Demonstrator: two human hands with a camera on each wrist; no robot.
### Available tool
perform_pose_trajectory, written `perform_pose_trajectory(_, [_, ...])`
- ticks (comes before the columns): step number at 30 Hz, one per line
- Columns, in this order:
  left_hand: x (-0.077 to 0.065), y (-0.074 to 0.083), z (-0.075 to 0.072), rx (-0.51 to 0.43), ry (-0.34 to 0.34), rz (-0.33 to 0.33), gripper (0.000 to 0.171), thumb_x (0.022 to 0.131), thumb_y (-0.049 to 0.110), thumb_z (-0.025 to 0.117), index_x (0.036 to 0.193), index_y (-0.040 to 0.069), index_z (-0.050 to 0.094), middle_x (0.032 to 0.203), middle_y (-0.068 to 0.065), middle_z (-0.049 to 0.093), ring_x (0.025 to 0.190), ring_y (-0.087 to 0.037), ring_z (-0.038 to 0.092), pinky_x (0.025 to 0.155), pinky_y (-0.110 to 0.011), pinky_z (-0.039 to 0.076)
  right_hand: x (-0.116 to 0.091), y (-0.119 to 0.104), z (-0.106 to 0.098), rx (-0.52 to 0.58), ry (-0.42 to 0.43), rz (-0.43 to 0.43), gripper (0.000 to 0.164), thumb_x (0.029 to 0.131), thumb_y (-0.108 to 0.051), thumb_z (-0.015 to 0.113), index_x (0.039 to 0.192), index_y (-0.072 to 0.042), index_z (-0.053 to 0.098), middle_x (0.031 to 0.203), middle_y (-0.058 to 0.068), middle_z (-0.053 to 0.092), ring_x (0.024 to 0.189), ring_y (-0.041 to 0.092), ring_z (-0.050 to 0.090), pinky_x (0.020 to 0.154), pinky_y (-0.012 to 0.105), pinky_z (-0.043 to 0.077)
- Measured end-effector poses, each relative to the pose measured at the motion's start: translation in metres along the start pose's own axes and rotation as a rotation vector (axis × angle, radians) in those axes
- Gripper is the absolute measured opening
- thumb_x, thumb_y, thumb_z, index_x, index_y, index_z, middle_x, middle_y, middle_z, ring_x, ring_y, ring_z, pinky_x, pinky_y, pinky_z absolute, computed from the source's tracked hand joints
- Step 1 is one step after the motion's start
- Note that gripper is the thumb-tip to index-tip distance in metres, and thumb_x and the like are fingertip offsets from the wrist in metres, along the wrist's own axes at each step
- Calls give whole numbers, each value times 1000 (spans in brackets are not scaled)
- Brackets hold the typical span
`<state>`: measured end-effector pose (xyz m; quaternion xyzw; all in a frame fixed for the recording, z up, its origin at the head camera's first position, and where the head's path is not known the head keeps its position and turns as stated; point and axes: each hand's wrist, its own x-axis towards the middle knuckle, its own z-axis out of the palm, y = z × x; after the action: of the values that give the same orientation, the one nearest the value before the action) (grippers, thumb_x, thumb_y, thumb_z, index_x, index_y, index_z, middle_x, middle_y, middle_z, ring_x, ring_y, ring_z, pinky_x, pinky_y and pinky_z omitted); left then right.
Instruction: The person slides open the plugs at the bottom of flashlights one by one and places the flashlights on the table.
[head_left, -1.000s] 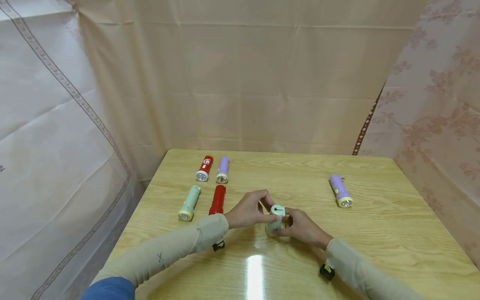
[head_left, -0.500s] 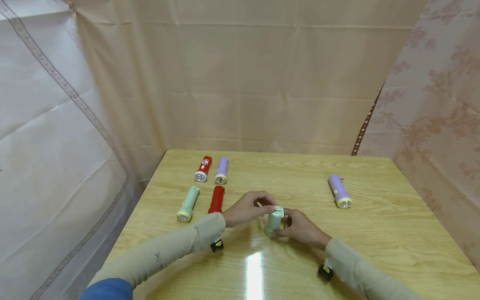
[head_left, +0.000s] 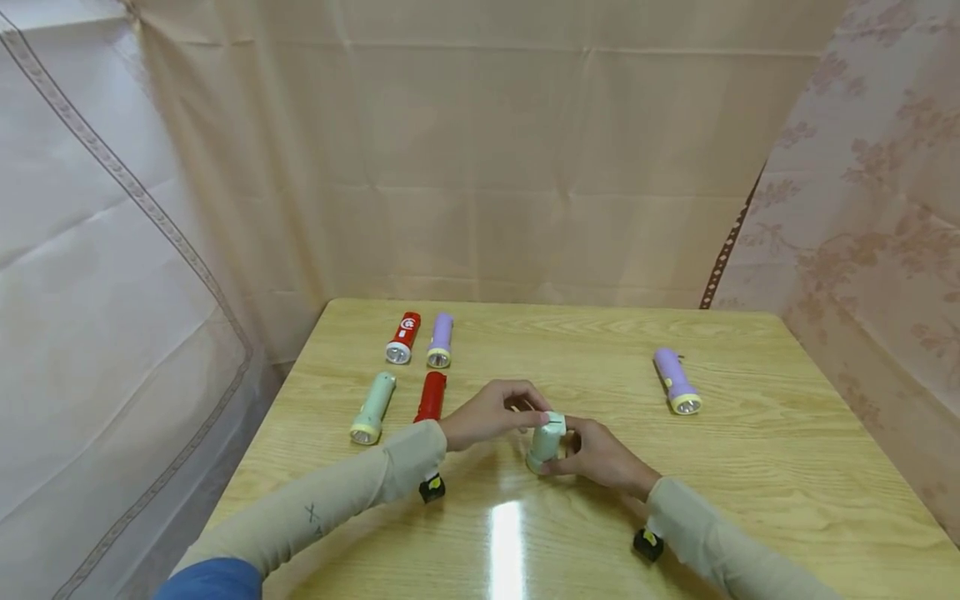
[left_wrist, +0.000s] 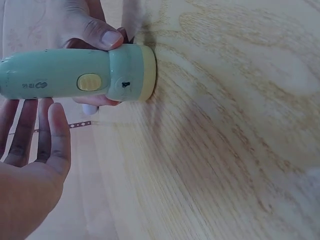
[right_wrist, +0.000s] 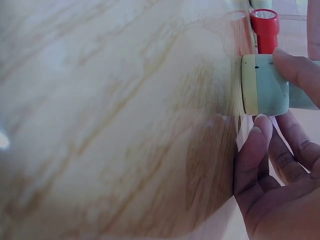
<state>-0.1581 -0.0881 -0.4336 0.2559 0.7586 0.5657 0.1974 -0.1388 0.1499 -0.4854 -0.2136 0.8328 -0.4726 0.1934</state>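
A mint green flashlight stands on its yellow-rimmed lens end on the table, between both hands. Its yellow switch faces the left wrist camera. My left hand holds the upper, tail end, thumb near the top and fingers behind. With thumb and fingers around the wide head, my right hand grips it low down, as the right wrist view also shows at the flashlight head. The lens itself is hidden against the wooden table.
On the left lie a red-and-white flashlight, a purple one, a second mint green flashlight and a plain red one, partly behind my left forearm. Another purple flashlight lies at the right. Cloth curtains hang around the table.
My left thumb has shifted from the flashlight's side up to its top. The dark-marked top face, plainly visible a second ago, now shows less. My right hand keeps its grip.
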Motion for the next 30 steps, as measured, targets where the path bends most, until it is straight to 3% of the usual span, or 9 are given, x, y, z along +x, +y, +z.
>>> perform_pose_trajectory(10, [1, 5, -1, -11, -1, -30, 10, 97, 21, 75, 105, 16, 74, 106, 0, 72, 98, -18, 65, 89, -42, 57, 1, -3, 1, 4, 9, 7, 60, 81, -31, 90, 133, -14, 66, 90, 6, 60, 74, 19, 52, 60, 26, 45])
perform_pose_trajectory(16, [2, 6, 0, -21, 2, -40, 9, 97, 20, 75, 104, 15, 74, 105, 0, 72, 98, -18, 65, 91, -46, 56, 1, -3, 0, 26, -3, 12, 61, 80, -30, 91, 134, -14, 65, 95, 5, 63, 76, 20, 53, 61, 26, 45])
perform_pose_trajectory(21, [2, 6, -1, -4, 2, -29, 9, 97, 22, 75, 104, 16, 74, 104, 0, 72, 97, -17, 65, 87, -37, 57, 1, -3, 0, 50, -4, 21, 64, 80, -29, 91, 135, -13, 64, 99, 5, 64, 78, 21, 54, 62, 27, 46])
perform_pose_trajectory(30, [3, 8, 1, -12, 8, -35, 8, 97, 20, 75, 102, 15, 74, 102, 0, 72, 92, -16, 64, 90, -49, 56, 0, -2, 0, 61, -1, 27, 64, 80, -29, 91, 136, -13, 64, 99, 4, 64, 79, 22, 53, 62, 27, 46])
